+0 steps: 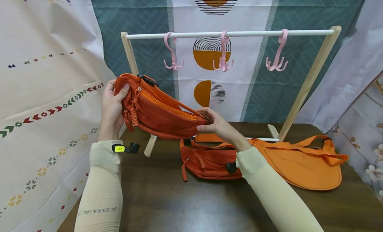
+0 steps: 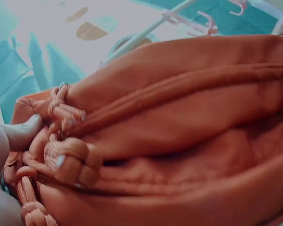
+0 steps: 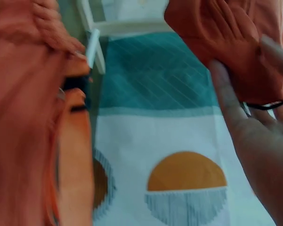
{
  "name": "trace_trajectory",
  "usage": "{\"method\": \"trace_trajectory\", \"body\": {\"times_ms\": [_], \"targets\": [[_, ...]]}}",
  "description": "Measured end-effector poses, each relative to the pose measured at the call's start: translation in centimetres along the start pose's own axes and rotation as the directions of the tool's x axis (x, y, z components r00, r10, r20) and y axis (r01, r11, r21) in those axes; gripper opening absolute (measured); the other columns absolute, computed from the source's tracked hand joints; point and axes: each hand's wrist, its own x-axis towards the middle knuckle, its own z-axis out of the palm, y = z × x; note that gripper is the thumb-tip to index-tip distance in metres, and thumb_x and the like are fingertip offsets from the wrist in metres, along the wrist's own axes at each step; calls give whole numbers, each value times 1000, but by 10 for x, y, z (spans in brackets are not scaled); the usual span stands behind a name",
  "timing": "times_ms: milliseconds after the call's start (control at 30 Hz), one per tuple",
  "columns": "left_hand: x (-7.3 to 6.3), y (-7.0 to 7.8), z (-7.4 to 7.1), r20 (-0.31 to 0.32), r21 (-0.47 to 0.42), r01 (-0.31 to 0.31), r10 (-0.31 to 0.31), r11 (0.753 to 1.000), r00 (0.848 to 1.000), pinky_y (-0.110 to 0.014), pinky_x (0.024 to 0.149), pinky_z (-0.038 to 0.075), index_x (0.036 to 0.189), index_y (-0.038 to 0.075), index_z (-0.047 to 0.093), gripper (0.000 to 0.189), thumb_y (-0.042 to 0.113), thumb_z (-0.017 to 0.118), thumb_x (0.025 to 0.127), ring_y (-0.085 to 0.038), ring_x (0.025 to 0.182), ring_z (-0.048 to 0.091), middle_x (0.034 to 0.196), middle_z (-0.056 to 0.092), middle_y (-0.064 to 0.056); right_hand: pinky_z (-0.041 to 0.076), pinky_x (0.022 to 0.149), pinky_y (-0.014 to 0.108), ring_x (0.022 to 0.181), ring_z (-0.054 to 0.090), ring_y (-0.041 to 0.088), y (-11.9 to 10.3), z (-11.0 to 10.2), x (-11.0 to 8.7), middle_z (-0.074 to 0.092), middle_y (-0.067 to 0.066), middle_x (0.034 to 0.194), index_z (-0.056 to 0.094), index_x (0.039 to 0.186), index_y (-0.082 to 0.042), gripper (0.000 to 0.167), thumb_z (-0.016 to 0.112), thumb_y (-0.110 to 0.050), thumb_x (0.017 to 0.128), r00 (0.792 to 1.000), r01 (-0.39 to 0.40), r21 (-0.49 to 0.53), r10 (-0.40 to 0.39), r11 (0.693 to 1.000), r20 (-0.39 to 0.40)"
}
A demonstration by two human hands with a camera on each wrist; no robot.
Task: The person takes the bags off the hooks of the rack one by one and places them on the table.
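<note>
A rust-orange waist bag (image 1: 161, 115) is up in the air above the table, tilted with its left end higher. My left hand (image 1: 111, 104) grips that left end, thumb on the front beside the braided zipper pulls (image 1: 133, 115). At the lower right end, my right hand (image 1: 216, 124) pinches the bag between thumb and fingers. Close up in the left wrist view, the bag's front (image 2: 179, 132) shows its zipper seam and knotted cords. A second rust-orange waist bag (image 1: 206, 162) lies on the table below my right forearm, partly hidden by it.
An orange bag with a strap (image 1: 311, 165) lies at the right on the dark wooden table (image 1: 185, 208). Behind stands a rack with a white rail (image 1: 254, 34), carrying a left hook (image 1: 173, 54), middle hook (image 1: 223, 56) and right hook (image 1: 279, 54), all pink.
</note>
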Motion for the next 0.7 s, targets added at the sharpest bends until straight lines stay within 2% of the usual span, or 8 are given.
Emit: {"method": "trace_trajectory", "body": {"times_ms": [100,200,333,500,633,700], "targets": [[-2,-3,-5,-41,21,21,-20,1000,999,-19,84,56,118,9,62,26,11,74,96,-15,100,66,113,67,-5,57,92,36,116,63,23,13,11,0,58,14,136,50,143,-2,45,65,1,101,997,28,20,-26,999,-70],[-5,-13,-10,-72,51,54,-51,997,996,-19,84,57,121,10,62,28,14,75,96,-15,100,67,114,68,-5,58,89,33,110,65,20,23,18,1,60,14,131,54,142,1,41,64,0,102,987,29,43,-22,999,-157],[-11,-32,-17,-139,64,92,-82,994,987,-19,82,56,120,11,63,26,15,75,97,-14,100,66,115,68,-3,59,87,33,102,66,18,30,23,2,58,16,133,54,143,1,42,63,0,103,966,-14,71,32,997,-255],[-15,-44,-33,-223,23,85,-78,996,972,-19,80,55,119,10,65,24,13,75,97,-14,99,65,114,68,-4,56,95,45,93,66,14,36,40,2,54,19,137,44,140,0,43,65,-3,102,940,-76,62,92,995,-330],[-18,-45,-45,-268,-22,79,-82,997,960,-19,80,56,120,8,67,26,11,76,96,-14,100,65,115,68,-5,51,97,51,88,67,12,39,58,1,55,12,114,41,123,-3,34,66,0,100,916,-50,107,89,993,-391],[-20,-45,-51,-300,-38,66,-74,997,951,-19,79,57,120,7,68,27,9,77,95,-15,99,66,115,68,-6,53,92,45,87,66,11,40,66,1,53,8,102,41,114,-6,31,67,2,99,907,-9,132,64,991,-416]]}}
